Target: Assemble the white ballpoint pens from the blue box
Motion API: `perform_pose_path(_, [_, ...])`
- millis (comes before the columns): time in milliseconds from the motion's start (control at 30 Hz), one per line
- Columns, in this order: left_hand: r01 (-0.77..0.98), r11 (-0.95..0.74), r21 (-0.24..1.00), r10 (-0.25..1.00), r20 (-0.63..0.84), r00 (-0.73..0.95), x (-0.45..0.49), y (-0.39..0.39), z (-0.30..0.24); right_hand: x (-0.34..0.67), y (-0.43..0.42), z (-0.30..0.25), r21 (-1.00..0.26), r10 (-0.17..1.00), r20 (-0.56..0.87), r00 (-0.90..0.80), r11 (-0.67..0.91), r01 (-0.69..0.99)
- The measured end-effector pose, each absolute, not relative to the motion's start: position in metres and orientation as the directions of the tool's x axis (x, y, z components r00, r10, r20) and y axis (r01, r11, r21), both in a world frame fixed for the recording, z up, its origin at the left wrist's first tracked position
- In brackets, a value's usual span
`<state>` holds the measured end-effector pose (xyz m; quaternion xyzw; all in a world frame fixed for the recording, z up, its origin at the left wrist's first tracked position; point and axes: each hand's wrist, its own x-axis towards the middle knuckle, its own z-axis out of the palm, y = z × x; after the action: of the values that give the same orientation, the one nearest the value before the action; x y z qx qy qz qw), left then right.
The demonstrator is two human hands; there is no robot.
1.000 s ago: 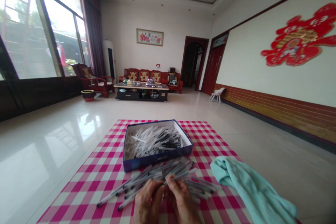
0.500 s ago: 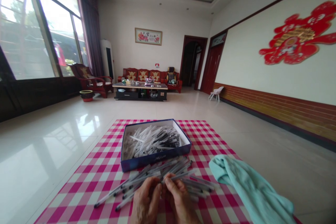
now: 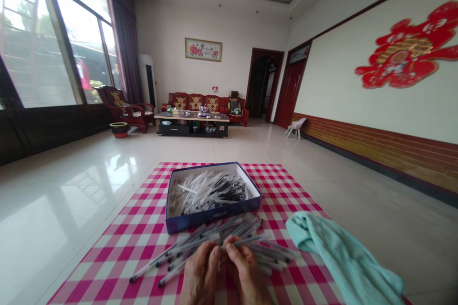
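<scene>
My left hand (image 3: 200, 269) and my right hand (image 3: 246, 267) meet at the near side of the table, thumbs and fingers pinched close together. Between them is a slim translucent pen (image 3: 255, 238), its barrel sticking out to the right past my right fingers. The end at my left fingertips is mostly hidden. Under and around both hands lies a loose pile of clear pens with black ends (image 3: 171, 256), fanned out left and right. Just behind the pile stands a shallow blue box (image 3: 214, 217) with a white inside, heaped with many white and black pen parts (image 3: 211, 188).
A pink-and-white checked cloth (image 3: 125, 243) covers the table. To the right lies a crumpled mint-green cloth (image 3: 339, 252). Farther off are a low black coffee table (image 3: 191, 125), a red wooden sofa (image 3: 171, 102) and a small pale chair (image 3: 296, 126) on the tiled floor.
Both hands stay nearly in place, with a slight shift of the fingers around the pen. The whole view has moved very slightly; the box and pile look the same.
</scene>
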<state>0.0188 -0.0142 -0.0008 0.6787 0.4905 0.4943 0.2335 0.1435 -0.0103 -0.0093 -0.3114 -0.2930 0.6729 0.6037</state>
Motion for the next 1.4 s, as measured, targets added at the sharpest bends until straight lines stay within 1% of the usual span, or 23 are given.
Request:
perform_pose_path(100, [0.380,-0.446,0.811,0.888,0.454,0.073,0.018,-0.015,0.001,0.144,-0.010,-0.011,-0.779,0.996,-0.053,-0.070,-0.085,-0.621])
perform_pose_path(167, [0.375,-0.437,0.817,0.894,0.439,0.085,0.017,-0.015,0.001,0.144,-0.011,-0.011,-0.779,0.996,-0.050,-0.067,-0.081,-0.622])
perform_pose_path(333, [0.412,-0.350,0.841,0.922,0.386,-0.006,0.016,-0.013,-0.002,0.143,-0.012,-0.005,-0.751,0.995,-0.070,-0.069,-0.098,-0.653])
perform_pose_path(533, [0.382,-0.364,0.849,0.914,0.405,-0.029,0.016,-0.015,0.006,0.143,-0.012,-0.002,-0.739,0.995,-0.078,-0.058,-0.097,-0.667])
perform_pose_path(733, [0.282,-0.338,0.898,0.925,0.372,-0.076,0.014,-0.019,0.008,0.145,-0.009,-0.006,-0.718,0.994,-0.108,0.008,-0.072,-0.693])
perform_pose_path(867, [0.301,-0.336,0.892,0.924,0.375,-0.079,0.012,-0.017,0.001,0.145,-0.009,-0.006,-0.747,0.995,-0.097,0.004,-0.070,-0.661])
perform_pose_path(933, [0.372,-0.357,0.857,0.901,0.421,-0.103,0.009,-0.012,0.003,0.144,-0.008,-0.006,-0.772,0.996,-0.095,0.003,-0.071,-0.632])
perform_pose_path(1000, [0.488,-0.378,0.787,0.857,0.497,-0.136,0.002,-0.002,0.011,0.144,-0.008,-0.006,-0.782,0.995,-0.099,0.003,-0.076,-0.618])
perform_pose_path(1067, [0.633,-0.369,0.681,0.810,0.570,-0.141,-0.008,0.013,0.024,0.143,-0.006,-0.008,-0.779,0.995,-0.102,0.002,-0.079,-0.622])
perform_pose_path(1133, [0.779,-0.310,0.545,0.786,0.608,-0.113,-0.019,0.030,0.037,0.143,-0.004,-0.010,-0.775,0.995,-0.101,-0.001,-0.079,-0.627])
perform_pose_path(1233, [0.847,-0.242,0.473,0.790,0.603,-0.111,-0.034,0.052,0.051,0.141,-0.002,-0.012,-0.773,0.995,-0.097,-0.002,-0.077,-0.629])
perform_pose_path(1400, [0.899,-0.181,0.398,0.809,0.581,-0.094,-0.042,0.068,0.059,0.140,-0.002,-0.012,-0.775,0.995,-0.096,0.005,-0.072,-0.627])
